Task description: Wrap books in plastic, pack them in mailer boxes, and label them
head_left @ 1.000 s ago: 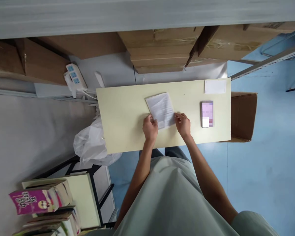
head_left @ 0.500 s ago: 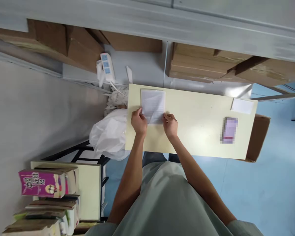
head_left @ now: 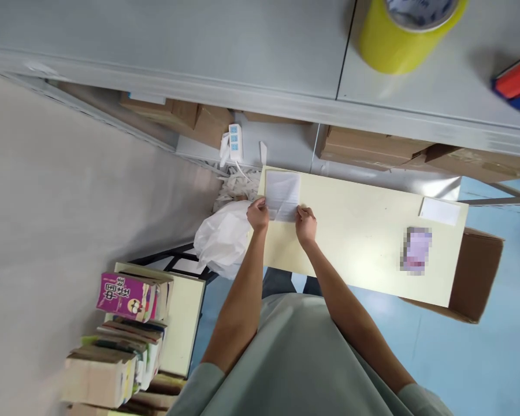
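Note:
A flat, squarish white paper packet [head_left: 282,193] lies at the far left corner of the cream table [head_left: 351,237]. Its surface looks creased and slightly glossy, perhaps from clear film. My left hand [head_left: 258,214] pinches its near left edge, thumb and fingers closed. At the near right corner, my right hand [head_left: 306,226] grips it the same way. Toward the table's right end are a pixelated purple item [head_left: 416,250] and a white card [head_left: 439,211], both apart from my hands.
A white plastic bag [head_left: 223,240] bulges beside the table's left end. Behind stand cardboard boxes [head_left: 364,147] and a power strip [head_left: 235,143] under a grey shelf [head_left: 199,46] holding yellow tape [head_left: 394,49]. Books [head_left: 125,297] stand lower left; an open carton [head_left: 479,274] sits right.
Both hands have carried the paper packet from mid-table to the left end and turned it nearly square with the table edges. The camera view has shifted and tilted, showing the shelf top.

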{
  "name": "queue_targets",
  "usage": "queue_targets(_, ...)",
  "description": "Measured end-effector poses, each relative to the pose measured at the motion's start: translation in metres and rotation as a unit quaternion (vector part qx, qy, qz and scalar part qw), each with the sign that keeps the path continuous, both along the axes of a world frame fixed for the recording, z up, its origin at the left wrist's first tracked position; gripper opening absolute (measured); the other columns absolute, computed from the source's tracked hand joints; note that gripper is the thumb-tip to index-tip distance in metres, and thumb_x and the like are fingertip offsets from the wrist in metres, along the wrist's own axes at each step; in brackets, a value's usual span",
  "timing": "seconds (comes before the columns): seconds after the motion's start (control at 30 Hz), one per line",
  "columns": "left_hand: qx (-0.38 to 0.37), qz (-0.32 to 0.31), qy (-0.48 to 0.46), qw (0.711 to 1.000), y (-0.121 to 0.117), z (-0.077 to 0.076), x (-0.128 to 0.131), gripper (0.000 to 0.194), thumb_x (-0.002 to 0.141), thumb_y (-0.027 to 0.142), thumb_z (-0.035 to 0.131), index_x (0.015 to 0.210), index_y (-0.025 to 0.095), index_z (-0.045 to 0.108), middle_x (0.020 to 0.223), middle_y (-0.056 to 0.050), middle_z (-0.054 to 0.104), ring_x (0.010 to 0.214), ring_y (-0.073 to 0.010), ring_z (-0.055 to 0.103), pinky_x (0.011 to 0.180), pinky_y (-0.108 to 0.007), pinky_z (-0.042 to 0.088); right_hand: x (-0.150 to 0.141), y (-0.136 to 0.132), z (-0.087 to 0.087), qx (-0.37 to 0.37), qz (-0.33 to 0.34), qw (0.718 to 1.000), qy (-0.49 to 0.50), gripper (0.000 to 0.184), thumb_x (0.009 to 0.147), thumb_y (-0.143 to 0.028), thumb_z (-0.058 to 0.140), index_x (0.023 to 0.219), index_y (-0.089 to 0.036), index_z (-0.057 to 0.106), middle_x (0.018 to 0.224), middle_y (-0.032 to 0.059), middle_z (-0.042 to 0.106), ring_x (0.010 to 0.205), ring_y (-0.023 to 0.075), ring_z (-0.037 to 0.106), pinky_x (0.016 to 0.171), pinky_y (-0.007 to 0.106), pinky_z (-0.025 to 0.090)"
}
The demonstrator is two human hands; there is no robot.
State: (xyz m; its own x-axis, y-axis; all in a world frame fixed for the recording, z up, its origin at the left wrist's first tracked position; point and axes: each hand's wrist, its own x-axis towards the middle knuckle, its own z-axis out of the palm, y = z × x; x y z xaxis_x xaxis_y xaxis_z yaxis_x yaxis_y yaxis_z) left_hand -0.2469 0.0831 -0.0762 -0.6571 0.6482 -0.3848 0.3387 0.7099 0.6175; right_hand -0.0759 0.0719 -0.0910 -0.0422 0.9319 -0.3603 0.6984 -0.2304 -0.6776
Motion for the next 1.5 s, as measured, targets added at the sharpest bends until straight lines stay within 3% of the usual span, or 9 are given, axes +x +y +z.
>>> queue_targets(0.17, 0.041, 0.005, 0.022, 0.999, -0.042, 0.035, 0.031, 0.028, 0.094, 0.02, 0.06, 0.116, 0.015, 0.077, 0.126, -0.02, 0.078, 0.107, -0.0242, 0.077, 0.1, -0.038, 0.059, 0.013, -0.01, 0.018, -0.016, -0.001, 0.998, 0.065, 0.036, 0.1, -0.019, 0.051, 0.129, -0.015, 0.072, 0.123, 0.015, 0.078, 0.1, 0.0222, 0.078, 0.095, 0.035, 0.06)
queue_targets(0.37, 0.093, -0.047, -0.022, 0.994, -0.191, 0.083, 0.063, 0.033, 0.1, 0.043, 0.056, 0.115, 0.023, 0.077, 0.124, -0.014, 0.08, 0.113, -0.0278, 0.077, 0.101, -0.044, 0.062, 0.065, -0.075, 0.043, -0.041, 0.006, 0.983, 0.179, 0.038, 0.099, -0.038, 0.058, 0.125, -0.015, 0.074, 0.122, 0.0181, 0.081, 0.109, 0.0274, 0.081, 0.096, 0.04, 0.065)
queue_targets(0.5, 0.06, 0.0, -0.026, 0.998, -0.27, 0.104, 0.065, 0.028, 0.093, 0.046, 0.06, 0.101, 0.028, 0.079, 0.114, -0.011, 0.083, 0.101, -0.0327, 0.08, 0.094, -0.05, 0.065, 0.103, -0.115, 0.054, -0.066, 0.008, 0.972, 0.226, 0.049, 0.094, -0.057, 0.061, 0.115, -0.016, 0.077, 0.112, 0.0169, 0.083, 0.106, 0.0309, 0.081, 0.088, 0.043, 0.069)
queue_targets(0.8, 0.133, 0.057, -0.018, 0.989, -0.313, 0.142, 0.072, 0.023, 0.085, 0.048, 0.066, 0.087, 0.028, 0.076, 0.1, -0.007, 0.084, 0.098, -0.0305, 0.08, 0.096, -0.047, 0.065, 0.128, -0.171, 0.092, -0.051, 0.011, 0.959, 0.278, 0.063, 0.081, -0.076, 0.068, 0.103, -0.017, 0.078, 0.095, 0.0139, 0.083, 0.089, 0.0311, 0.082, 0.077, 0.046, 0.072)
queue_targets(0.93, 0.171, 0.053, 0.002, 0.984, -0.363, 0.158, 0.053, 0.021, 0.088, 0.044, 0.065, 0.088, 0.028, 0.077, 0.103, -0.006, 0.083, 0.098, -0.0268, 0.079, 0.099, -0.043, 0.064, 0.111, -0.213, 0.102, -0.043, 0.065, 0.959, 0.274, 0.068, 0.079, -0.082, 0.068, 0.102, -0.019, 0.077, 0.095, 0.0137, 0.083, 0.087, 0.0321, 0.083, 0.077, 0.047, 0.072)
queue_targets(1.03, 0.175, 0.065, 0.02, 0.982, -0.437, 0.155, 0.021, 0.022, 0.091, 0.041, 0.061, 0.094, 0.027, 0.077, 0.11, -0.006, 0.082, 0.101, -0.0249, 0.078, 0.101, -0.041, 0.062, 0.093, -0.261, 0.103, -0.05, 0.103, 0.956, 0.272, 0.071, 0.077, -0.085, 0.069, 0.102, -0.02, 0.078, 0.096, 0.0148, 0.084, 0.092, 0.0355, 0.083, 0.08, 0.05, 0.071)
queue_targets(1.13, 0.137, 0.095, 0.052, 0.985, -0.535, 0.141, -0.017, 0.024, 0.093, 0.035, 0.054, 0.1, 0.027, 0.076, 0.111, -0.006, 0.081, 0.102, -0.0247, 0.078, 0.103, -0.041, 0.061, 0.073, -0.319, 0.101, -0.067, 0.141, 0.951, 0.267, 0.073, 0.076, -0.087, 0.07, 0.104, -0.02, 0.079, 0.1, 0.0163, 0.084, 0.094, 0.0373, 0.083, 0.082, 0.051, 0.071)
queue_targets(1.33, -0.065, 0.125, 0.205, 0.969, -0.741, 0.111, -0.073, 0.056, 0.083, 0.019, 0.058, 0.138, 0.016, 0.065, 0.142, -0.02, 0.069, 0.137, -0.0368, 0.063, 0.119, -0.051, 0.048, 0.031, -0.44, 0.104, -0.103, 0.198, 0.941, 0.254, 0.075, 0.073, -0.09, 0.072, 0.103, -0.021, 0.081, 0.101, 0.0175, 0.084, 0.094, 0.0388, 0.083, 0.085, 0.053, 0.07)
queue_targets(1.5, -0.208, 0.14, 0.229, 0.941, -0.845, 0.094, -0.113, 0.091, 0.077, 0.013, 0.065, 0.161, -0.008, 0.036, 0.168, -0.04, 0.035, 0.159, -0.0509, 0.035, 0.125, -0.06, 0.038, 0.006, -0.509, 0.117, -0.112, 0.25, 0.936, 0.222, 0.084, 0.07, -0.095, 0.069, 0.103, -0.019, 0.081, 0.104, 0.0192, 0.084, 0.094, 0.0388, 0.083, 0.084, 0.051, 0.07)
